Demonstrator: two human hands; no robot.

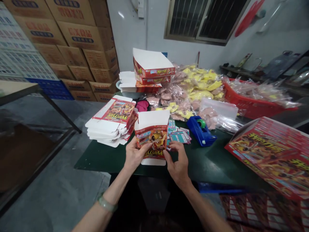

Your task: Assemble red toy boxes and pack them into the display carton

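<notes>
A red printed cardboard box (154,137) is upright in front of me, with a white flap standing up at its top and another at the bottom. My left hand (135,154) grips its left side, thumb across the printed front. At the right edge, my right hand (177,162) holds the box between thumb and curled fingers. Left of it lies a stack of flattened printed boxes (113,117). Small teal printed cards (180,137) are spread just behind my right hand. A blue tape dispenser (201,132) with green tape sits to their right.
Bagged pink and yellow items (202,83) are heaped at the back, beside a red basket (256,103). White-topped cartons (154,64) stand behind the stack. Finished-looking red boxes (270,151) fill the right side of the green table (96,159). Brown cartons (82,35) line the wall.
</notes>
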